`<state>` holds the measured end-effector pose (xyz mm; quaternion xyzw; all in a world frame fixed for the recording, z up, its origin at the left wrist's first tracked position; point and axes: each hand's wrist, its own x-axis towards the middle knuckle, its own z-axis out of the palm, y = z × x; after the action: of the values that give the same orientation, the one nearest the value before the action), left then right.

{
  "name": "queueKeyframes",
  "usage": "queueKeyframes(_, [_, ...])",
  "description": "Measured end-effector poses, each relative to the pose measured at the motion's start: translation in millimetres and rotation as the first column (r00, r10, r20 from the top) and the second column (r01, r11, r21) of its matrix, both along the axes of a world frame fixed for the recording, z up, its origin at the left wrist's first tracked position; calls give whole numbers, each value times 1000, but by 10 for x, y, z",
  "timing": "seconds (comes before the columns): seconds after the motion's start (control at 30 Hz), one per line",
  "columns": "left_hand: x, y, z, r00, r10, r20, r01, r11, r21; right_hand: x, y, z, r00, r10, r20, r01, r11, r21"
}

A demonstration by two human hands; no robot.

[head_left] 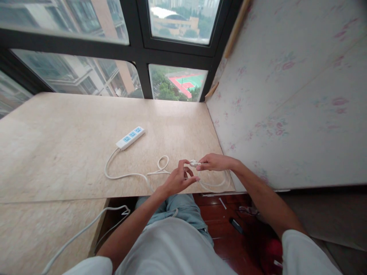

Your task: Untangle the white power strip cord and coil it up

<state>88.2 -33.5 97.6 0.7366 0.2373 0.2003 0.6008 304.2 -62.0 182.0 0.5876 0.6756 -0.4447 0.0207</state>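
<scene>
My right hand (213, 162) pinches a white plug (194, 163) near its cord end, with the prongs' end toward the left. Beside it is my left hand (180, 177), its thumb and index finger spread apart and the index fingertip close to the plug; whether it touches is unclear. A white cord (163, 163) makes a small loop left of my left hand, and more of it curves on the tabletop beneath my right hand. Farther off on the left lies a white power strip (130, 138) with blue socket faces, its cord trailing toward the table's front edge.
The beige marble-patterned tabletop (71, 152) reaches to dark-framed windows (177, 49). On the right stands a flowered wall (286, 95). Another white cable (80, 231) hangs over the lower left surface. A dark object (236, 225) lies on the red-brown floor (213, 221).
</scene>
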Motion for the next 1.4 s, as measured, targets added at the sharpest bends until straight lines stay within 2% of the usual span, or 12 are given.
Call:
queueKeyframes(0.17, [66, -76, -52, 999, -15, 39, 26, 953, -301, -53, 79, 44, 994, 93, 53, -87, 990, -107])
queueKeyframes(0.23, [110, -46, -102, 998, -58, 15, 59, 884, -464, -90, 119, 55, 983, 150, 102, -137, 983, -124])
queueKeyframes(0.3, [147, 3, -160, 993, -114, 7, 93, 776, -624, -136, 157, 64, 969, 202, 146, -186, 976, -115])
queueKeyframes(0.4, [184, 72, -228, 976, -219, 14, 153, 628, -763, -208, 207, 88, 956, 243, 164, -237, 970, -59])
queueKeyframes(0.53, [215, 103, -240, 962, -256, 95, 226, 551, -803, -275, 259, 144, 951, 295, 96, -291, 955, -51])
queueKeyframes(0.7, [218, 84, -192, 957, -203, 207, 286, 543, -790, -262, 313, 151, 960, 268, 79, -266, 963, -38])
queueKeyframes(0.87, [214, 16, -118, 968, -164, 188, 249, 605, -756, -200, 365, 31, 977, 214, 1, -213, 971, 110])
queueKeyframes(0.97, [262, -48, -70, 985, -105, 134, 170, 637, -752, -170, 394, -47, 989, 100, -111, -84, 986, 145])
queueKeyframes(1.17, [382, -123, -36, 982, 176, 71, -67, 669, -740, -4, 467, -89, 944, -176, -277, 222, 965, 143])
queueKeyframes(1.23, [396, -130, -36, 966, 251, 65, -129, 684, -718, 119, 465, -44, 907, -258, -332, 317, 939, 135])
queueKeyframes(1.3, [398, -130, -34, 941, 334, 58, -197, 677, -710, 260, 422, 6, 832, -369, -414, 450, 885, 117])
queueKeyframes(1.4, [399, -112, -15, 884, 463, 62, -275, 624, -731, 409, 260, -4, 582, -537, -611, 688, 725, 19])
